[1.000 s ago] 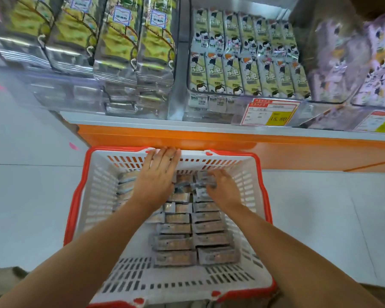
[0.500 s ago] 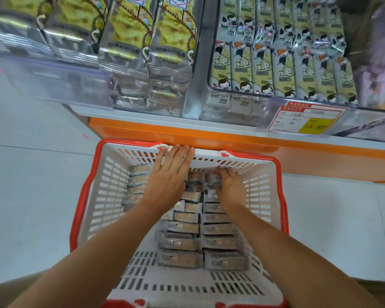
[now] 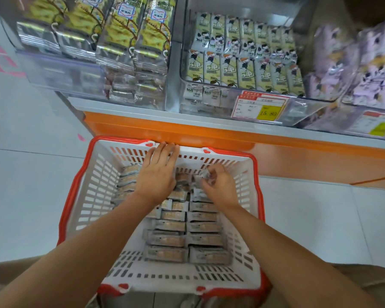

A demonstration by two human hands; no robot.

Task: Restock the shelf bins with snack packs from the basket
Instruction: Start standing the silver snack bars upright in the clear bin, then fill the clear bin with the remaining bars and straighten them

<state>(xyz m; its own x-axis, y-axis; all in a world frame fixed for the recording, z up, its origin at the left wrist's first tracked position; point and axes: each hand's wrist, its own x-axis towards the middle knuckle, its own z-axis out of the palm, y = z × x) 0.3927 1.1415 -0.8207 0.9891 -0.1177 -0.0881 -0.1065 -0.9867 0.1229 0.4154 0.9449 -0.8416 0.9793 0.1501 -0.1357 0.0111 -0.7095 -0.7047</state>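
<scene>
Left hand (image 3: 157, 176) flat, fingers straight, over the far packs by the basket (image 3: 93, 196) wall, probably steadying them. Right hand (image 3: 218, 185) curled, pinching one snack pack (image 3: 203, 175) to lift. Other snack packs (image 3: 171, 240) lie in rows in the basket, below the shelf bins (image 3: 209, 107).

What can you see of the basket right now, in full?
The basket is white slotted plastic with a red rim, rectangular and open-topped. It stands upright on the pale floor, just before the orange shelf base. Its bottom holds silvery snack packs in neat rows through the middle and far end; the near strip is bare. The left hand lies flat over the far packs, fingertips at the far wall. The right hand pinches one snack pack near the far right.
</scene>
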